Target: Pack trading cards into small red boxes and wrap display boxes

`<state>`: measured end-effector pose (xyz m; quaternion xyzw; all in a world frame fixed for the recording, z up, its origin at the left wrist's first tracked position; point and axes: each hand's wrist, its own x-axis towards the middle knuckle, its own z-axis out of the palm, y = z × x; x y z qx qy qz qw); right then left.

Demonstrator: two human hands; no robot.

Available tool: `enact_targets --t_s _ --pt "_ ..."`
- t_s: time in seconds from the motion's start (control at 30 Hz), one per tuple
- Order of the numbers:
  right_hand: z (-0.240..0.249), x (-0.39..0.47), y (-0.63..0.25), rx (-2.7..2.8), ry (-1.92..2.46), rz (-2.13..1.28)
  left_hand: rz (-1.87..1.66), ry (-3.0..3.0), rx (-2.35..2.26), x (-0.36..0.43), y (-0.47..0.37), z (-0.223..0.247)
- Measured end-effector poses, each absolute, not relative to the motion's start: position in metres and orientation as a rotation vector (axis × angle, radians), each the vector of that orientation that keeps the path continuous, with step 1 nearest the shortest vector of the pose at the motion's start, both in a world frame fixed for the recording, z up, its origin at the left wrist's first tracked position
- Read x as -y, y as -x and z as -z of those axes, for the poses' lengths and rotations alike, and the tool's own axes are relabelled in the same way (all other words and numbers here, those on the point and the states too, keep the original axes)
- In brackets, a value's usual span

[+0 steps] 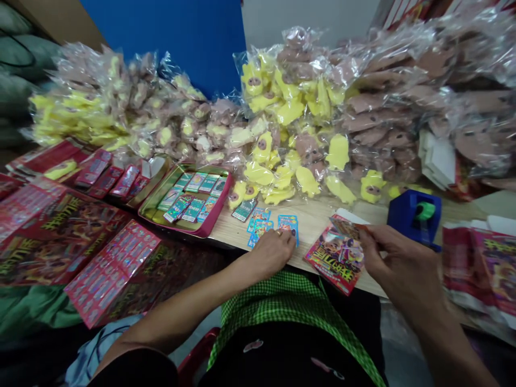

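My right hand [403, 258] pinches a thin card [343, 228] by its edge; blue cards [287, 220] beneath my left hand [274, 250], fingers bunched, probably light, bendable, slick: best edge-gripped.

blue cards [260, 228]: flat, clustered on table [312, 223] | red packet [338, 260]: flat, angled | orange-brown card [345, 228]: tilted over red packet

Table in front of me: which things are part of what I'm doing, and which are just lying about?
Seemingly in use:
blue cards under the left hand
small printed piece in the right hand
red packet beneath

Probably just lying about:
blue tape dispenser
bagged yellow toys
pink-rimmed tray
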<state>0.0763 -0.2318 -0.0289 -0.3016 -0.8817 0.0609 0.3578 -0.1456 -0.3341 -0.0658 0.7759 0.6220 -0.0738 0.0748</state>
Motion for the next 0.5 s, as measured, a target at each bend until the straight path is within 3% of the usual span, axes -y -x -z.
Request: enact_targets --t_s 0.27,0.5 --pt "0.027 0.234 -0.065 2.276 0.766 -0.168 0.048 -2.197 -1.696 0.268 0.191 0.051" --pt "0.023 0.231 -0.062 2.28 0.794 -0.168 -0.135 -2.046 -1.671 0.266 0.185 0.058"
